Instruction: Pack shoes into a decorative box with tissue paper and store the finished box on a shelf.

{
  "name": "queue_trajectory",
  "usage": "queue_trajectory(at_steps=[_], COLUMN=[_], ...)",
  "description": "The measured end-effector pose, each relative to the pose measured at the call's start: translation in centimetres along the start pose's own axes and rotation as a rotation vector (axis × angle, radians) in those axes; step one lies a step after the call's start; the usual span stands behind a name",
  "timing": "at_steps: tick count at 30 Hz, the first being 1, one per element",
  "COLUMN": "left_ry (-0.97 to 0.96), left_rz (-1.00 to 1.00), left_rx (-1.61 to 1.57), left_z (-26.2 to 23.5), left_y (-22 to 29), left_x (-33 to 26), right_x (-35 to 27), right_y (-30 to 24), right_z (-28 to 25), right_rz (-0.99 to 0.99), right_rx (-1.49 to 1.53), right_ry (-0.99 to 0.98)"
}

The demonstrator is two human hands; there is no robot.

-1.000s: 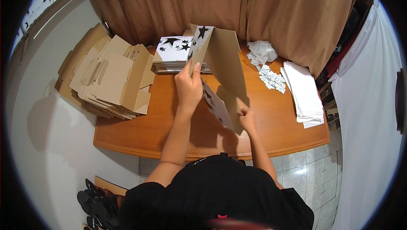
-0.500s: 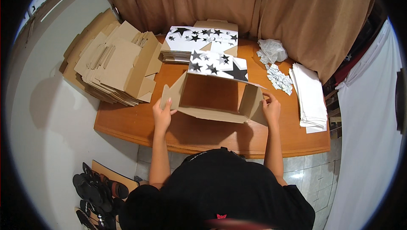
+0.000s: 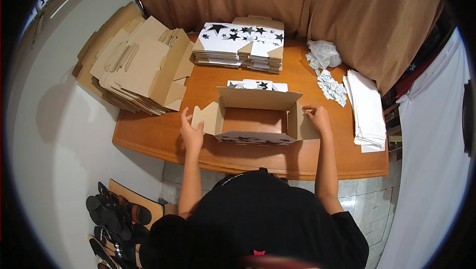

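Observation:
An unfolded cardboard box [image 3: 260,99], plain brown inside and white with black stars outside, stands on the wooden table in front of me. Its top and bottom are open, so the tabletop shows through it. My left hand [image 3: 192,133] holds the notched left end flap, with the thumb on its inner face and the fingers at its outer edge. At the opposite end, my right hand [image 3: 318,119] pinches the right end flap by its upper outer edge. A star-printed panel shows beyond the box's far wall.
Flattened brown boxes [image 3: 131,66] are piled at the left by the wall. Star-printed flat boxes [image 3: 238,46] are stacked at the back. On the right are a plastic bag [image 3: 325,53], small white packets [image 3: 331,88] and white sheets [image 3: 366,110]. Sandals [image 3: 116,219] lie lower left.
The box has tipped upright and come down onto the table; its starred panel has swung away and the brown inner wall faces me. Both hands still hold the end flaps.

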State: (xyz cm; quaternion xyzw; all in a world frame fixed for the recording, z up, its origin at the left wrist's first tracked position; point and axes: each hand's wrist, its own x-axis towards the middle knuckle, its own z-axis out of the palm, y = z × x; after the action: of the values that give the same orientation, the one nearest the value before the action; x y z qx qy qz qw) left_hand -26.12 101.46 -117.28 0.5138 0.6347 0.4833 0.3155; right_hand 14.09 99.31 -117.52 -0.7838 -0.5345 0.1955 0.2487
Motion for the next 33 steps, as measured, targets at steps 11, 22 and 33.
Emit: queue_trajectory(at_steps=[11,22,33], left_ry=[-0.449,-0.665,-0.583], left_rz=[0.201,0.252,0.424], left_rx=[0.893,0.616,0.583], left_z=[3.7,2.8,2.9], left_y=[1.3,-1.3,-2.6], left_x=[1.4,1.0,0.7], right_x=[-1.7,-2.0,-1.6], right_y=[-0.5,-2.5,-0.3], right_z=[3.5,5.6,4.3], right_rz=[-0.233,-0.169,-0.221], right_rx=[-0.391,-0.245,0.016], right_ry=[0.512,0.409,0.195])
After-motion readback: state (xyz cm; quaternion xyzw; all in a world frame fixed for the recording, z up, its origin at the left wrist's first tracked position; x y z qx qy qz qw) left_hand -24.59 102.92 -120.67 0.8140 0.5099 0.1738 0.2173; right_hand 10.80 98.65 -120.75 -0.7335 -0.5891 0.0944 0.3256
